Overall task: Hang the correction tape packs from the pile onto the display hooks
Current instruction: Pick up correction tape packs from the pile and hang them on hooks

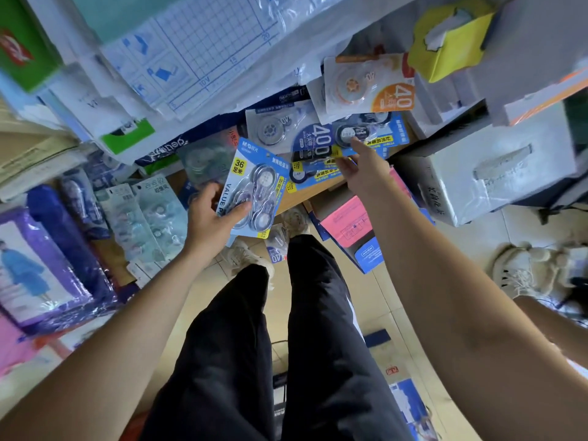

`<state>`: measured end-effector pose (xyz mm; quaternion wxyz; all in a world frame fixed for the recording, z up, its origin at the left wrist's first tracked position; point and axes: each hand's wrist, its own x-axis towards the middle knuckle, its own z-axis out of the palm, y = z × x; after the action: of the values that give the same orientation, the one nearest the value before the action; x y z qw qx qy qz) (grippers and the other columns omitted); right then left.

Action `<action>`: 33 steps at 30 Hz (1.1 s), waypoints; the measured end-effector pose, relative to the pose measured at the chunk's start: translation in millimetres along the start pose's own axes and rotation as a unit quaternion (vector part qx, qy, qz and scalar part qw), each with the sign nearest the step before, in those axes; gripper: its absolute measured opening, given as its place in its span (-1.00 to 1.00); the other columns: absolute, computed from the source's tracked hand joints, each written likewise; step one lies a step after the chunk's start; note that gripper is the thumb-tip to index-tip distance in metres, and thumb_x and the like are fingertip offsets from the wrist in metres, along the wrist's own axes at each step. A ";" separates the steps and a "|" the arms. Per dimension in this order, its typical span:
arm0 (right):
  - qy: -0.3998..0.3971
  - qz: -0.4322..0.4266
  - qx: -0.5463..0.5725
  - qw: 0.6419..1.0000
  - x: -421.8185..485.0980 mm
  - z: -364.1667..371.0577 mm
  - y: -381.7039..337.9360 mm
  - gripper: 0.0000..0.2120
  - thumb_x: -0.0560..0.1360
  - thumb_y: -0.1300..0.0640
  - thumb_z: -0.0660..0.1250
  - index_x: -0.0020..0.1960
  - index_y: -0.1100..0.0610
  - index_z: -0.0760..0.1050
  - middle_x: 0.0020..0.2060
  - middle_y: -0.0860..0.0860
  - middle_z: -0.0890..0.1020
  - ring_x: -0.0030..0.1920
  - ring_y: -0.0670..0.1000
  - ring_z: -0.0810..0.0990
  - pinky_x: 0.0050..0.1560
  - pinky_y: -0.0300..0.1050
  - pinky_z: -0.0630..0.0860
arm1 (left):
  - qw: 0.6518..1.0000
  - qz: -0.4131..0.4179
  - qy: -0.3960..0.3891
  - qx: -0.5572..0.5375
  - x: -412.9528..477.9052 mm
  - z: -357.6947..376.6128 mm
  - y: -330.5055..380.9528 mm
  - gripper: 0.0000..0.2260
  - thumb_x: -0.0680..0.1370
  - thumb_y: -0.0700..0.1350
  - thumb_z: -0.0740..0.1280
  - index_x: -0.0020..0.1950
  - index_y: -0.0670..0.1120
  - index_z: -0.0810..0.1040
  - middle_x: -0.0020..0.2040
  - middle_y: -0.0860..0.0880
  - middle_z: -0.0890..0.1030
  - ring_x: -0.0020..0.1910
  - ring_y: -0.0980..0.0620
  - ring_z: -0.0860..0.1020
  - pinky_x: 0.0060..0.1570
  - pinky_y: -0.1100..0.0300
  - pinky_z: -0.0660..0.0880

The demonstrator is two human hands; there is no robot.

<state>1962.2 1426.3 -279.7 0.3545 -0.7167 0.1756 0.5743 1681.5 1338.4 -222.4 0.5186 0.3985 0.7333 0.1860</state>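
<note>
Blue correction tape packs [313, 144] in heap

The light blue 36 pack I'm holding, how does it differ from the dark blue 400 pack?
The light blue card pack marked 36 is gripped by the left hand, off the pile; the pack with the dark blue 400 badge lies in it, partly overlapped. The 36 is small on yellow; the 400 is large white print. Both are blister packs.

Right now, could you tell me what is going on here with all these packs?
A person is handling correction tape packs. The left hand grips a blue 36 value pack, while the right hand reaches with straight fingers to the 400 pack lying in the pile, one fingertip touching it.
</note>
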 end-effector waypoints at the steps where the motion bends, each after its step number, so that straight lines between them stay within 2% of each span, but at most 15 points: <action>1: 0.000 -0.003 0.000 1.000 -2.9 -8.1 2.1 -0.60 0.42 0.23 0.53 0.18 0.34 0.50 -0.16 0.17 0.54 -0.15 0.15 0.63 -0.13 -0.01 0.69 | 1.000 -0.002 -0.001 0.004 -1.4 0.0 0.7 -0.76 0.43 -0.15 0.56 -0.06 0.09 0.57 -0.10 0.10 0.69 -0.14 0.15 0.63 -0.12 0.15 0.58; 3: 0.004 -0.020 -0.001 1.000 -12.5 -29.0 7.4 -0.64 0.42 0.25 0.53 0.12 0.28 0.45 -0.19 0.18 0.53 -0.18 0.15 0.61 -0.16 0.04 0.69 | 1.000 0.005 0.003 0.012 -5.7 0.2 4.9 -0.76 0.43 -0.14 0.57 -0.06 0.09 0.57 -0.09 0.09 0.69 -0.13 0.12 0.63 -0.10 0.10 0.57; 6: 0.022 -0.064 -0.044 0.997 -38.6 -65.3 16.6 -0.71 0.45 0.27 0.49 0.09 0.21 0.45 -0.07 0.17 0.62 -0.15 0.12 0.65 -0.10 0.06 0.68 | 0.999 0.016 0.017 0.028 -16.8 -1.4 16.2 -0.76 0.42 -0.08 0.57 0.01 0.02 0.58 -0.06 0.05 0.68 -0.09 0.06 0.64 -0.08 0.02 0.60; 9: -0.004 -0.129 -0.095 0.987 -75.9 -98.2 20.6 -0.87 0.48 0.28 0.44 -0.03 0.14 0.53 -0.21 0.05 0.66 -0.20 0.08 0.65 -0.14 0.00 0.64 | 0.999 0.016 0.026 0.032 -35.6 -8.9 34.0 -0.69 0.37 0.06 0.53 0.04 0.03 0.58 -0.04 0.03 0.69 -0.04 -0.04 0.66 -0.04 -0.13 0.61; 12: -0.043 -0.199 -0.167 0.965 -118.9 -112.9 13.6 -0.79 0.48 0.34 0.42 0.11 0.22 0.56 -0.23 0.00 0.68 -0.24 0.00 0.67 -0.17 -0.10 0.62 | 0.999 0.030 0.025 0.028 -59.3 -20.9 58.2 -0.73 0.36 0.12 0.50 0.00 0.16 0.55 -0.06 0.10 0.69 -0.05 -0.01 0.66 -0.03 -0.15 0.61; 14: -0.088 -0.239 -0.214 0.943 -155.7 -115.2 2.9 -0.80 0.48 0.37 0.41 0.08 0.21 0.57 -0.25 -0.04 0.70 -0.27 -0.05 0.67 -0.25 -0.17 0.59 | 0.998 0.047 0.030 0.028 -78.9 -33.9 75.5 -0.73 0.37 0.11 0.51 0.00 0.13 0.55 -0.08 0.13 0.69 -0.09 0.03 0.67 -0.05 -0.14 0.62; 17: -0.126 -0.310 -0.291 0.896 -205.7 -111.0 -16.5 -0.89 0.46 0.25 0.46 -0.07 0.11 0.57 -0.28 0.00 0.66 -0.28 0.00 0.59 -0.21 -0.06 0.54 | 0.995 0.085 0.045 0.033 -107.6 -57.7 105.8 -0.75 0.39 0.08 0.52 -0.01 0.21 0.54 -0.10 0.18 0.69 -0.11 0.09 0.67 -0.07 -0.08 0.63; 19: -0.126 -0.377 -0.345 0.850 -239.7 -105.3 -29.5 -0.78 0.42 0.06 0.47 -0.09 0.19 0.54 -0.33 0.09 0.56 -0.31 0.00 0.48 -0.27 0.00 0.44 | 0.991 0.111 0.065 0.034 -129.7 -77.6 126.8 -0.70 0.42 0.04 0.55 0.08 0.19 0.55 -0.04 0.19 0.67 -0.04 0.05 0.65 -0.02 0.02 0.60; 20: -0.132 -0.405 -0.365 0.828 -256.3 -100.2 -37.1 -0.72 0.41 0.01 0.45 -0.09 0.22 0.52 -0.34 0.14 0.54 -0.32 0.00 0.43 -0.30 0.01 0.41 | 0.989 0.123 0.078 0.038 -139.9 -89.0 136.5 -0.65 0.43 0.03 0.55 0.17 0.08 0.56 0.01 0.14 0.65 0.00 0.02 0.64 0.00 0.07 0.56; 22: -0.143 -0.460 -0.403 0.779 -292.9 -88.3 -51.5 -0.80 0.43 0.07 0.45 -0.10 0.19 0.52 -0.31 0.18 0.55 -0.34 -0.03 0.40 -0.31 -0.03 0.39 | 0.983 0.149 0.098 0.050 -158.7 -112.2 152.8 -0.55 0.43 0.14 0.51 0.21 -0.04 0.56 0.05 0.07 0.66 0.01 0.02 0.63 -0.03 0.09 0.55; 24: -0.157 -0.505 -0.425 0.735 -331.0 -77.0 -62.0 -0.88 0.47 0.19 0.46 -0.10 0.12 0.51 -0.31 0.10 0.57 -0.36 -0.10 0.40 -0.29 -0.17 0.37 | 0.976 0.181 0.113 0.048 -179.3 -139.1 169.3 -0.52 0.41 0.22 0.46 0.21 -0.03 0.57 0.01 0.05 0.69 -0.04 0.06 0.65 -0.08 0.07 0.58; 26: -0.172 -0.542 -0.423 0.706 -363.2 -65.5 -71.3 -0.86 0.49 0.23 0.45 -0.07 0.06 0.50 -0.32 -0.04 0.56 -0.35 -0.16 0.43 -0.33 -0.37 0.34 | 0.964 0.221 0.138 0.057 -196.9 -163.5 189.0 -0.60 0.44 0.16 0.49 0.17 -0.03 0.59 -0.06 0.09 0.69 -0.11 0.14 0.64 -0.15 0.18 0.55; 28: -0.180 -0.573 -0.411 0.686 -398.8 -53.3 -76.9 -0.85 0.49 0.23 0.44 -0.06 0.05 0.51 -0.33 -0.14 0.53 -0.35 -0.18 0.43 -0.32 -0.39 0.34 | 0.946 0.264 0.176 0.064 -218.0 -188.4 210.3 -0.68 0.46 0.04 0.54 0.13 -0.04 0.60 -0.11 0.14 0.67 -0.16 0.19 0.62 -0.19 0.37 0.47; 30: -0.195 -0.608 -0.391 0.663 -435.4 -40.7 -82.5 -0.85 0.50 0.26 0.43 -0.07 0.07 0.50 -0.35 -0.14 0.51 -0.36 -0.23 0.44 -0.33 -0.41 0.33 | 0.923 0.302 0.226 0.077 -236.0 -214.1 229.4 -0.70 0.45 0.02 0.55 0.11 -0.01 0.61 -0.14 0.17 0.65 -0.19 0.18 0.60 -0.21 0.48 0.42; 33: -0.212 -0.670 -0.352 0.618 -486.9 -25.0 -91.7 -0.93 0.52 0.24 0.40 -0.03 0.14 0.53 -0.31 -0.13 0.52 -0.33 -0.25 0.45 -0.30 -0.36 0.33 | 0.894 0.345 0.280 0.059 -259.0 -248.7 254.4 -0.70 0.44 0.15 0.47 0.10 0.07 0.57 -0.15 0.17 0.66 -0.21 0.15 0.61 -0.19 0.28 0.50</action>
<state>1904.3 1395.9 212.0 0.3888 -0.5634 -0.6493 0.3315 1592.5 1328.0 208.5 0.1709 0.5872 0.6745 0.4135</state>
